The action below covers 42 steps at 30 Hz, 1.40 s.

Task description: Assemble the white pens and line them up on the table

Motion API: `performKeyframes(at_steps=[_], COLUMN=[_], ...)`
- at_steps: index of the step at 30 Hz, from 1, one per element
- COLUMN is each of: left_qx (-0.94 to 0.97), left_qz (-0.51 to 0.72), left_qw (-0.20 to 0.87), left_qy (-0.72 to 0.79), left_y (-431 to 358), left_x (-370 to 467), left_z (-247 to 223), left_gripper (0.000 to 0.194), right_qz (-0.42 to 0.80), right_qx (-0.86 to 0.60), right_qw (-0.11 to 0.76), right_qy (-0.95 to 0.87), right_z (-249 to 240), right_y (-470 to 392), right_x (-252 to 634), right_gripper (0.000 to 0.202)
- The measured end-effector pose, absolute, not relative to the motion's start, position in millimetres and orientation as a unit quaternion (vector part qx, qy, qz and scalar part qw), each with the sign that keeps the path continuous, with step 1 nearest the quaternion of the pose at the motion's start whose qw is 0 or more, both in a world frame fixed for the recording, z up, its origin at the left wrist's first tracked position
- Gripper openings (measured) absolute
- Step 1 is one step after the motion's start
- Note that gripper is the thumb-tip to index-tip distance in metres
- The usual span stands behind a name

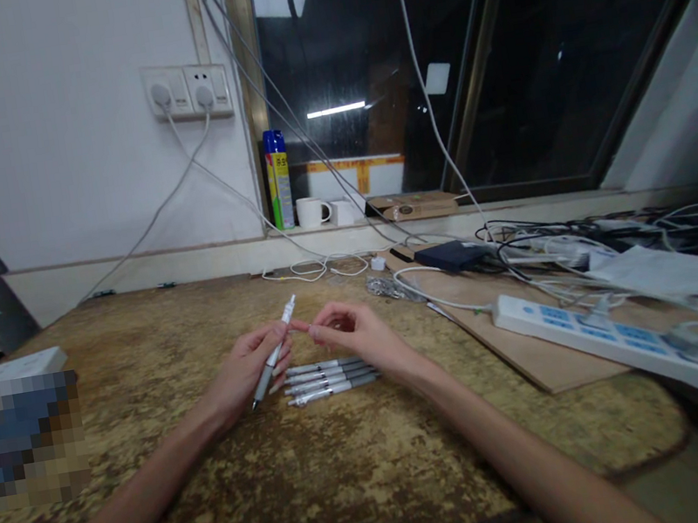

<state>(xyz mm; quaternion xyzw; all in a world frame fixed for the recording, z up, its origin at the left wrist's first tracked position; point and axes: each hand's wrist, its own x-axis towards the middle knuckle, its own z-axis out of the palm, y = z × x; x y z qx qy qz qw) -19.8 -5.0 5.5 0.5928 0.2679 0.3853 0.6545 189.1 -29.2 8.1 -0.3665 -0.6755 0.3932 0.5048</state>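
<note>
A white and grey pen (273,355) is held slanted in my left hand (247,368), its dark tip pointing down toward me. Close to its right, my right hand (353,331) has thumb and index finger brought together, near the fingers of my left hand; whatever lies between them is too small to make out. Several similar pens (325,384) lie side by side on the worn wooden table (333,494), just below my hands. My right hand partly covers their right ends.
A white power strip (619,338) and a brown board (536,355) lie at the right, with tangled cables behind. A small clear bag (391,288) rests beyond my right hand. A spray can (279,180) and mug (313,211) stand on the sill.
</note>
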Motion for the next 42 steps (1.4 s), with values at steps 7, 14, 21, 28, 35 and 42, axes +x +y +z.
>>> performKeyframes(at_steps=[7, 14, 21, 28, 35, 42], left_qx=[0.618, 0.679, 0.711, 0.668, 0.660, 0.667], left_qz=[0.368, 0.334, 0.320, 0.372, 0.417, 0.406], left_qw=[0.638, 0.573, 0.539, 0.560, 0.512, 0.504], left_qy=[0.274, 0.315, 0.318, 0.319, 0.358, 0.369], left_y=[-2, -3, -13, 2, 18, 16], left_x=[-22, -22, -16, -23, -32, -31], left_z=[4, -2, 3, -1, -2, -3], left_gripper=[0.038, 0.044, 0.048, 0.048, 0.048, 0.046], right_qz=[0.377, 0.400, 0.419, 0.521, 0.580, 0.573], right_qx=[-0.347, -0.337, -0.309, -0.230, -0.166, -0.172], right_qw=[0.524, 0.550, 0.542, 0.672, 0.680, 0.701], right_qy=[-0.680, -0.651, -0.660, -0.474, -0.417, -0.388], right_z=[6, 6, 8, 33, 51, 36], right_y=[-24, -27, -31, -11, -8, -14], right_x=[190, 181, 172, 184, 203, 211], right_gripper=[0.034, 0.027, 0.032, 0.018, 0.029, 0.026])
